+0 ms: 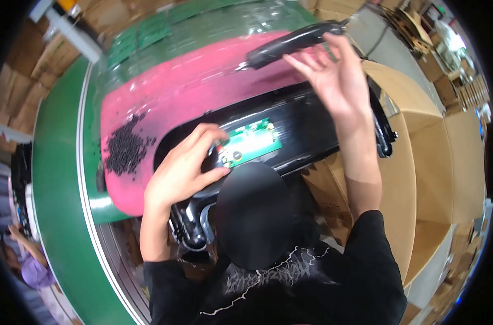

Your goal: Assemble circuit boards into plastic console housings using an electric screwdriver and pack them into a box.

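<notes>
My left hand (182,165) reaches over a long glossy black plastic housing (306,116). Its thumb and curled fingers bracket the left end of a green circuit board (252,143), which lies in the housing with small parts on it. Something small and red shows beside those fingertips. Up at the right, my right hand (337,76) has its fingers spread against a black electric screwdriver (295,42); they are not wrapped round it. The screwdriver is tilted, its bit pointing down left over the pink mat.
Beneath the housing is a pink mat (181,103), with a pile of small black screws (126,149) at its left. Green circuit boards (141,40) lie at the back. A green belt (57,179) runs along the left, where another person (36,271) shows. Open cardboard boxes (436,162) stand right.
</notes>
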Demonstrator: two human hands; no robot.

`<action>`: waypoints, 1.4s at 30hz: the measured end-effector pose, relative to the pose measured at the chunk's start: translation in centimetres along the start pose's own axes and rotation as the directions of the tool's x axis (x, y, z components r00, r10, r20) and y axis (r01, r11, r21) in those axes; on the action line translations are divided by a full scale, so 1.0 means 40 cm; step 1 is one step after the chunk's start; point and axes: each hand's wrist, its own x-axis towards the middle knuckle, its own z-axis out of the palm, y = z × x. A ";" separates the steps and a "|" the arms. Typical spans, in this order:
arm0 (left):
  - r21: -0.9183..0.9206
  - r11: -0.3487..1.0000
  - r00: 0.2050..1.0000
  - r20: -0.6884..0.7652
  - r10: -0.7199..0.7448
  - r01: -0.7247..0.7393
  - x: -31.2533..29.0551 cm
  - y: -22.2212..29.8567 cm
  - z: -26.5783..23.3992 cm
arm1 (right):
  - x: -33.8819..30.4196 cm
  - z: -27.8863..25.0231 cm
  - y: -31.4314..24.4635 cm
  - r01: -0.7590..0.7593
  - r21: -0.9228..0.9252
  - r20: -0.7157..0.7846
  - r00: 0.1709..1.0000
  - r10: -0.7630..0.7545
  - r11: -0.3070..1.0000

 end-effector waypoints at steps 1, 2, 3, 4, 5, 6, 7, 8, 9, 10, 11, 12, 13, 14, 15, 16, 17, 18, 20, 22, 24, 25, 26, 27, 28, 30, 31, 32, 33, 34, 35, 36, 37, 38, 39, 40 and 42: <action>-0.010 1.000 1.000 -0.003 -0.011 0.011 0.006 -0.007 0.004 | -0.011 -0.023 0.010 0.041 0.001 -0.061 0.997 -0.041 0.999; -0.026 1.000 1.000 0.007 -0.014 0.014 0.010 -0.009 0.004 | -0.041 -0.031 0.006 0.154 -0.093 -0.003 0.988 -0.155 0.984; -0.035 0.999 0.999 -0.001 -0.033 0.033 0.005 -0.008 -0.003 | -0.076 -0.026 -0.007 0.230 -0.172 0.044 0.973 -0.226 0.958; -0.053 0.998 0.999 -0.006 -0.047 0.047 0.006 -0.011 -0.002 | -0.107 -0.028 -0.022 0.304 -0.260 0.089 0.953 -0.291 0.916; -0.038 0.997 0.998 0.000 -0.066 0.066 0.011 -0.005 -0.002 | -0.127 -0.054 -0.025 0.463 -0.378 0.144 0.885 -0.443 0.802; -0.024 0.996 0.997 0.006 -0.080 0.080 0.023 0.002 0.000 | -0.144 -0.097 -0.025 0.591 -0.488 0.217 0.795 -0.567 0.642; -0.030 0.995 0.996 0.013 -0.091 0.091 0.037 0.006 -0.002 | -0.166 -0.138 -0.028 0.665 -0.588 0.258 0.694 -0.673 0.461; -0.036 0.993 0.994 0.014 -0.111 0.111 0.045 0.009 0.000 | -0.191 -0.192 -0.029 0.699 -0.653 0.299 0.590 -0.749 0.290; -0.037 0.994 0.994 0.018 -0.105 0.105 0.045 0.005 -0.005 | -0.210 -0.254 -0.022 0.744 -0.665 0.407 0.432 -0.805 0.064; -0.038 0.994 0.995 0.019 -0.102 0.102 0.048 -0.002 -0.008 | -0.246 -0.328 -0.017 0.627 -0.757 0.504 0.381 -0.775 -0.184; -0.055 0.995 0.996 0.021 -0.083 0.084 0.061 -0.002 -0.004 | -0.289 -0.386 -0.012 0.543 -0.798 0.522 0.407 -0.750 -0.261; -0.050 0.990 0.991 0.024 -0.129 0.130 0.064 -0.001 -0.001 | -0.338 -0.417 -0.019 0.409 -0.850 0.517 0.533 -0.670 -0.331; -0.041 0.991 0.991 0.029 -0.128 0.129 0.066 -0.014 0.003 | -0.387 -0.458 -0.015 0.263 -0.901 0.429 0.654 -0.623 -0.345; -0.021 0.987 0.987 0.018 -0.159 0.159 0.044 -0.014 -0.008 | -0.435 -0.474 -0.032 0.105 -0.860 0.381 0.784 -0.490 -0.500; -0.006 0.987 0.986 0.039 -0.160 0.160 0.039 -0.007 -0.011 | -0.476 -0.545 -0.052 0.008 -0.791 0.348 0.828 -0.439 -0.611; -0.005 0.989 0.988 0.054 -0.147 0.148 0.045 0.002 -0.005 | -0.516 -0.630 -0.076 -0.084 -0.697 0.299 0.868 -0.395 -0.712; -0.035 0.986 0.987 0.033 -0.160 0.161 0.044 0.010 -0.004 | -0.550 -0.683 -0.100 -0.040 -0.554 0.352 0.894 -0.278 -0.831; -0.068 0.983 0.985 0.012 -0.170 0.171 0.043 0.015 -0.005 | -0.578 -0.724 -0.131 0.011 -0.391 0.381 0.912 -0.151 -0.920; -0.068 0.981 0.983 0.038 -0.179 0.181 0.037 0.008 0.002 | -0.599 -0.783 -0.199 -0.123 -0.389 0.257 0.937 -0.235 -0.913; -0.036 0.985 0.986 0.027 -0.166 0.167 0.037 0.010 0.012 | -0.628 -0.873 -0.296 -0.178 -0.315 0.147 0.961 -0.233 -0.932; -0.007 0.985 0.984 0.048 -0.171 0.171 0.037 0.016 0.000 | -0.637 -0.905 -0.363 -0.300 -0.297 -0.010 0.950 -0.311 -0.907; -0.001 0.987 0.986 0.055 -0.158 0.159 0.041 0.014 -0.006 | -0.646 -0.926 -0.388 -0.304 -0.298 -0.015 0.949 -0.314 -0.905; 0.010 0.988 0.987 0.057 -0.152 0.152 0.041 0.017 -0.007 | -0.648 -0.961 -0.406 -0.413 -0.167 -0.066 0.910 -0.408 -0.895; 0.014 0.988 0.986 0.059 -0.154 0.153 0.040 0.013 -0.005 | -0.644 -0.989 -0.415 -0.508 -0.022 -0.104 0.858 -0.503 -0.861; -0.041 0.991 0.992 -0.002 -0.127 0.127 0.036 0.006 -0.002 | -0.629 -1.021 -0.410 -0.508 -0.026 -0.107 0.858 -0.502 -0.861; -0.034 0.997 0.969 -0.233 -0.081 0.075 0.016 0.000 -0.010 | -0.577 -1.063 -0.366 -0.841 -0.279 -0.562 0.535 -0.631 -0.464; 0.018 0.999 0.876 -0.481 -0.029 0.043 0.003 -0.008 -0.014 | -0.553 -1.066 -0.333 -0.828 -0.308 -0.695 0.532 -0.484 -0.468; 0.077 0.997 0.718 -0.695 0.033 0.029 -0.021 -0.018 -0.024 | -0.527 -1.051 -0.301 -0.813 -0.343 -0.796 0.518 -0.314 -0.470; 0.009 0.999 0.679 -0.734 -0.029 0.052 -0.064 -0.029 -0.062 | -0.541 -1.074 -0.273 -0.815 -0.344 -0.798 0.515 -0.312 -0.465; -0.059 0.996 0.633 -0.769 -0.092 0.073 -0.101 -0.029 -0.104 | -0.545 -1.110 -0.225 -0.817 -0.392 -0.810 0.524 -0.263 -0.422; -0.075 0.981 0.557 -0.814 -0.165 0.182 -0.101 0.012 -0.096 | -0.538 -1.115 -0.191 -0.816 -0.434 -0.819 0.534 -0.210 -0.381; -0.100 0.953 0.470 -0.852 -0.229 0.285 -0.100 0.048 -0.082 | -0.542 -1.121 -0.187 -0.814 -0.436 -0.819 0.536 -0.205 -0.384; -0.130 0.905 0.574 -0.734 -0.362 0.404 -0.135 0.042 -0.091 | -0.549 -1.117 -0.199 -0.801 -0.453 -0.815 0.550 -0.181 -0.392; -0.137 0.843 0.641 -0.589 -0.492 0.521 -0.169 0.034 -0.099 | -0.555 -1.114 -0.210 -0.787 -0.469 -0.811 0.563 -0.158 -0.400; -0.051 0.708 0.613 -0.461 -0.642 0.704 -0.178 0.048 -0.090 | -0.548 -1.107 -0.206 -0.769 -0.453 -0.806 0.570 -0.162 -0.451; 0.063 0.543 0.531 -0.335 -0.778 0.837 -0.188 0.066 -0.074 | -0.541 -1.113 -0.213 -0.760 -0.460 -0.801 0.578 -0.154 -0.459; 0.179 0.578 0.605 -0.257 -0.754 0.796 -0.277 0.089 -0.044 | -0.488 -1.125 -0.211 -0.673 -0.496 -0.748 0.652 -0.124 -0.548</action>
